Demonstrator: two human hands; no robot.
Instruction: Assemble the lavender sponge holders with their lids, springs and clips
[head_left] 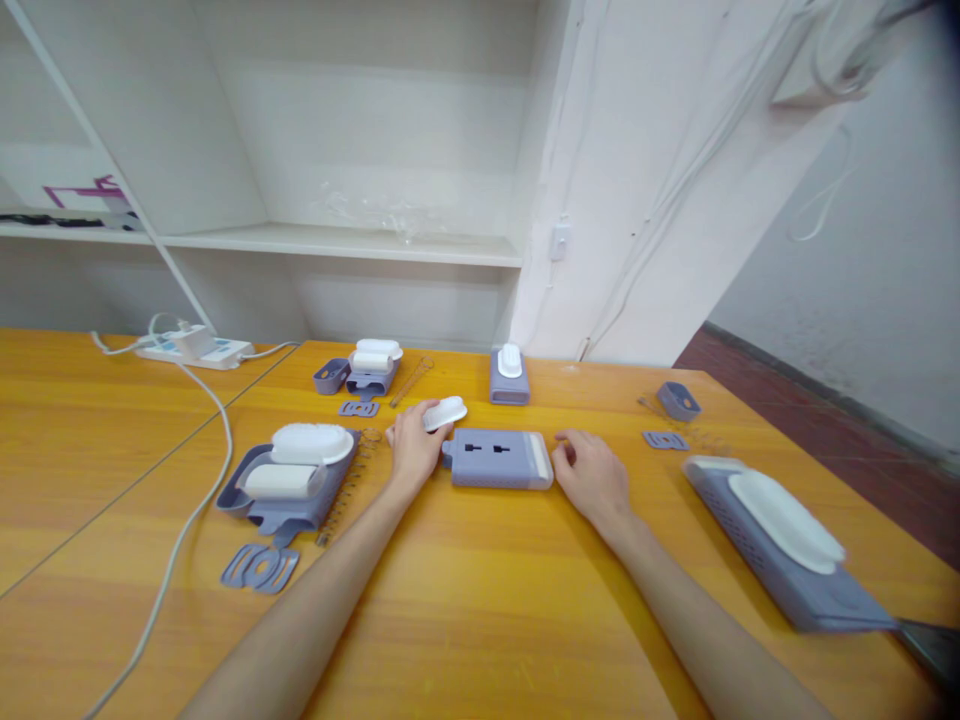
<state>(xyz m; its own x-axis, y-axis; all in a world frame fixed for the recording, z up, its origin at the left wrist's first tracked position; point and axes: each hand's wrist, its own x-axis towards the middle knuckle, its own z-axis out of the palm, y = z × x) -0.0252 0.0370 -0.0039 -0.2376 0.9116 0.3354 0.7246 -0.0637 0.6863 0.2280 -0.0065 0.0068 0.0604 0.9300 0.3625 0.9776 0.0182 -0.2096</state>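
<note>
My left hand (417, 442) is closed on a white oval brush-like pad (445, 412), held just above the table by its near end. Below and to the right of that pad, a grey-purple plastic housing (495, 458) lies flat, with two dark keyhole slots facing up and a whitish right end. My left fingertips are close to the tab at its left end; whether they touch it, I cannot tell. Beside the right end rests my right hand (594, 478), fingers loosely curled with a gap at the thumb and nothing visible in them.
Left of my arm lie a parts set (289, 485), a flat grey plate (259, 568) and a spring (346, 490). Another set (373, 368) and an upright housing (510, 376) stand behind. A large padded housing (784, 530) lies right. A white cable (214, 480) crosses the left.
</note>
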